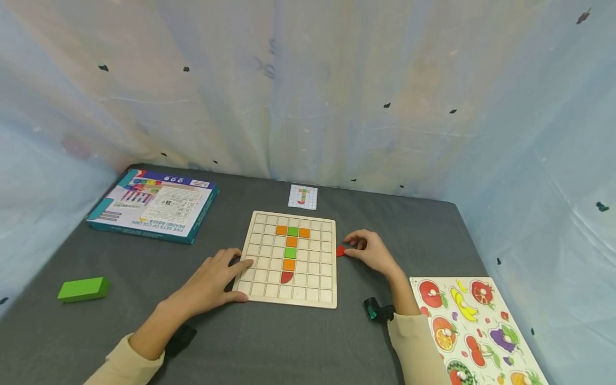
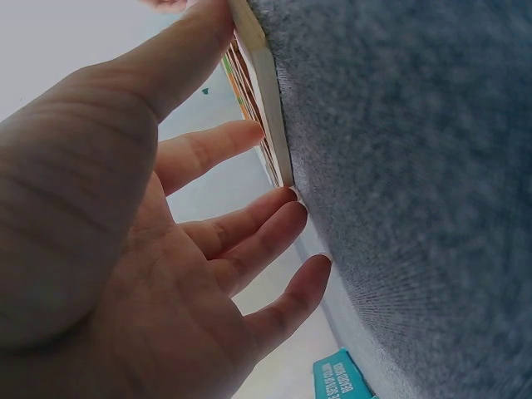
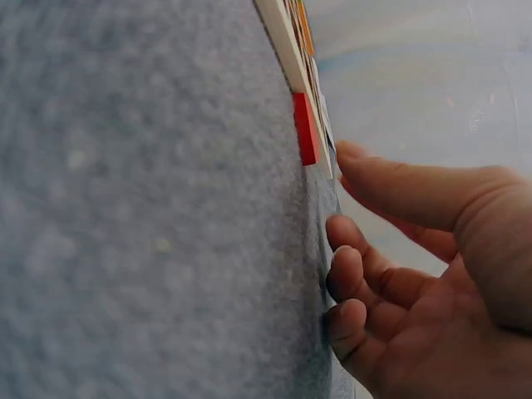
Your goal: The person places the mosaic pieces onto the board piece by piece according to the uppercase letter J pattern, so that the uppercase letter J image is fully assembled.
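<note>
A wooden grid board (image 1: 312,293) lies flat on the table, with orange, green and red tiles set in a T shape that ends in a red quarter-round piece (image 1: 286,277). My left hand (image 1: 212,283) rests at the board's left edge, its fingers fairly straight; the left wrist view shows thumb and fingertips against the wooden edge (image 2: 270,91). A loose red piece (image 1: 340,251) lies on the table against the board's right side. Beside it is my right hand (image 1: 370,251), fingers loosely bent, with no piece visible between them in the right wrist view.
Behind the board lies a small pattern card (image 1: 302,197) with a similar T shape. A boxed bead set (image 1: 154,206) is at the back left, a green block (image 1: 84,289) at the left. A fruit puzzle board (image 1: 474,331) sits at the front right.
</note>
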Available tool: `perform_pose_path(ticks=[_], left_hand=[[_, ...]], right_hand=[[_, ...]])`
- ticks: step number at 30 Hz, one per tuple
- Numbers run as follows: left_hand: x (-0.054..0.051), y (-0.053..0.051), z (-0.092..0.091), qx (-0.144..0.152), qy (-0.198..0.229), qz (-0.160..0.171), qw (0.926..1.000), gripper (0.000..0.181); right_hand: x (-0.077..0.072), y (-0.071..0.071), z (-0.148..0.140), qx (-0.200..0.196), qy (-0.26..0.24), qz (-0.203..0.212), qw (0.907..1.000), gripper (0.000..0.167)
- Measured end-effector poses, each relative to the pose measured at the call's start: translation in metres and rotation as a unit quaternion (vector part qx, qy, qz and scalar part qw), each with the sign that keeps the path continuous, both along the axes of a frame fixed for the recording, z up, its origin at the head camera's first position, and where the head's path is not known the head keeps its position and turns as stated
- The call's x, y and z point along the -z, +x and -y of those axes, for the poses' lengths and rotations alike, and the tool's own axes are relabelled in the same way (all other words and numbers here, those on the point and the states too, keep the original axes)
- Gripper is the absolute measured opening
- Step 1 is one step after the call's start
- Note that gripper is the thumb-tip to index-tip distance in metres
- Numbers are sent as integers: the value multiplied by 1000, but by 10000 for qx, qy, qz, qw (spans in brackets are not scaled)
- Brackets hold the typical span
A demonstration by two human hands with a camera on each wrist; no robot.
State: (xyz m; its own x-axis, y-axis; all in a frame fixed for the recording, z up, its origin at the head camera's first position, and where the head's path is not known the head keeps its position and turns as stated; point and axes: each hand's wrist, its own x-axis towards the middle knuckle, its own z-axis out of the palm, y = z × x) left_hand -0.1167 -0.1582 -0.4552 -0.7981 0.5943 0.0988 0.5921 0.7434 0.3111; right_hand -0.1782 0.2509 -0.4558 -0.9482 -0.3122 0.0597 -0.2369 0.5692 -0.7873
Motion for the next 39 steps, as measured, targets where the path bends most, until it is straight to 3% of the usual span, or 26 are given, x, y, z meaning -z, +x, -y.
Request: perform_pose_path(ticks=[8, 27, 39], left_hand=[[-1, 0, 0, -6, 9, 36, 10000, 79], [0, 0, 0, -5, 3, 29, 10000, 79], [-6, 2, -1, -28, 19, 45, 10000, 78]], right_hand=[[5, -2, 5, -155, 495, -156, 9985, 29], [0, 1, 9, 64, 586, 91, 9982, 20], [-2, 2, 7, -5, 552, 174, 9983, 18]])
